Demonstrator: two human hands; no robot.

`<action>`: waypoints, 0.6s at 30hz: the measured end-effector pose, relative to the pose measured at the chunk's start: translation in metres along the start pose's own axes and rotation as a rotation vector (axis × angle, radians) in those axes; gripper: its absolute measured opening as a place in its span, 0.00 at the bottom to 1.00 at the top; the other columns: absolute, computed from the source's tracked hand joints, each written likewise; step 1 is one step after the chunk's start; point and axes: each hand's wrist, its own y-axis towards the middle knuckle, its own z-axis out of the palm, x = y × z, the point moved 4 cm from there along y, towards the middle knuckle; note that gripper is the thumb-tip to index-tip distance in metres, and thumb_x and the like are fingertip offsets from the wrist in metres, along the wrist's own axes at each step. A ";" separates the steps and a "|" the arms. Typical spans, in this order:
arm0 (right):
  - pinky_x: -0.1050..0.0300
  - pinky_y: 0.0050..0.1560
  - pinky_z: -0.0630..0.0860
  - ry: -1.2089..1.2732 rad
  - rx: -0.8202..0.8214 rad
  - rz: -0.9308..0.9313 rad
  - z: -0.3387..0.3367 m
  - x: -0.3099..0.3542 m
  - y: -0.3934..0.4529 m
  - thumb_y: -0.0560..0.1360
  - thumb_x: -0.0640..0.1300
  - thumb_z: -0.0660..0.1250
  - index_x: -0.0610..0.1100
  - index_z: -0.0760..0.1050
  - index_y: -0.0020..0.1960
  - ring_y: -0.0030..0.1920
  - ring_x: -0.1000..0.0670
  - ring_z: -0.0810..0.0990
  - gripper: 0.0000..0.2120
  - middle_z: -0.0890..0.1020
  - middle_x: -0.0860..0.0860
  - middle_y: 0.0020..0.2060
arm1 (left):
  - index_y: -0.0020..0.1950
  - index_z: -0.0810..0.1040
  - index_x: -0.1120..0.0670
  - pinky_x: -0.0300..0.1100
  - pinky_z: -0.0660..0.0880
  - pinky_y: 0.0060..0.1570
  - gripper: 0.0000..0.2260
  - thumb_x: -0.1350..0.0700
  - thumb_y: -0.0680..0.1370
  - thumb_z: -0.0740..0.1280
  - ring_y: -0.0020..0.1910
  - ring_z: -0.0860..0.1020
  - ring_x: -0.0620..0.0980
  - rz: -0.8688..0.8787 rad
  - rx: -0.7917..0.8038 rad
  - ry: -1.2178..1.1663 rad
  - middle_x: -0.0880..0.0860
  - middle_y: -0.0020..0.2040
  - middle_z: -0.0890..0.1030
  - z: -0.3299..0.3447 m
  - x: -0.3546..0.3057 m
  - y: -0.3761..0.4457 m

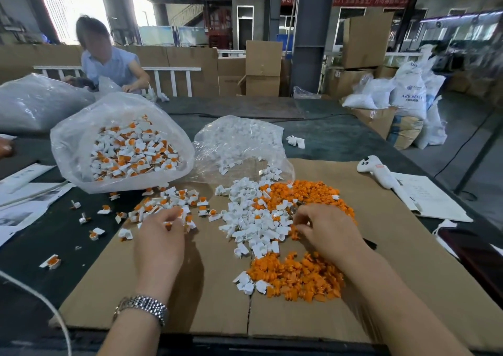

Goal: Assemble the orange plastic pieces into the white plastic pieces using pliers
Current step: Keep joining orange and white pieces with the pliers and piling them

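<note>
Loose white pieces (pixel 245 219) lie heaped on a cardboard sheet (pixel 394 260). One orange pile (pixel 296 276) sits near me and another orange pile (pixel 313 192) lies farther back. Assembled white-and-orange pieces (pixel 168 200) are scattered to the left. My left hand (pixel 160 238) pinches a small white-and-orange piece at its fingertips, beside that scatter. My right hand (pixel 326 233) is curled down at the border of the white and orange heaps. It grips the pliers (pixel 370 244), of which only a dark handle end shows behind the hand.
A clear bag of assembled pieces (pixel 130 151) and a clear bag of white pieces (pixel 239 140) stand behind the piles. A white controller (pixel 378 170) and papers (pixel 432 200) lie at right. Another person (pixel 109 61) works across the table. A white cable (pixel 40 298) crosses at left.
</note>
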 end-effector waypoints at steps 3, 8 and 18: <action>0.54 0.51 0.78 -0.125 0.067 -0.043 0.010 0.006 -0.002 0.79 0.52 0.69 0.52 0.79 0.56 0.55 0.52 0.77 0.08 0.81 0.53 0.53 | 0.59 0.82 0.45 0.39 0.79 0.42 0.09 0.56 0.82 0.69 0.43 0.77 0.40 0.126 0.090 0.011 0.49 0.62 0.80 0.008 -0.005 -0.007; 0.52 0.54 0.76 -0.302 0.073 -0.083 0.026 0.011 -0.001 0.80 0.57 0.65 0.49 0.78 0.56 0.56 0.49 0.77 0.13 0.81 0.51 0.52 | 0.48 0.81 0.39 0.28 0.76 0.38 0.07 0.52 0.78 0.74 0.44 0.80 0.33 0.232 0.532 0.010 0.41 0.45 0.83 0.038 -0.010 -0.030; 0.58 0.49 0.76 0.070 -0.024 -0.005 0.020 0.010 0.002 0.81 0.48 0.65 0.48 0.77 0.52 0.47 0.52 0.76 0.05 0.78 0.52 0.48 | 0.53 0.81 0.42 0.28 0.67 0.35 0.06 0.43 0.79 0.71 0.43 0.71 0.34 0.428 0.506 0.324 0.40 0.50 0.74 0.058 -0.025 -0.048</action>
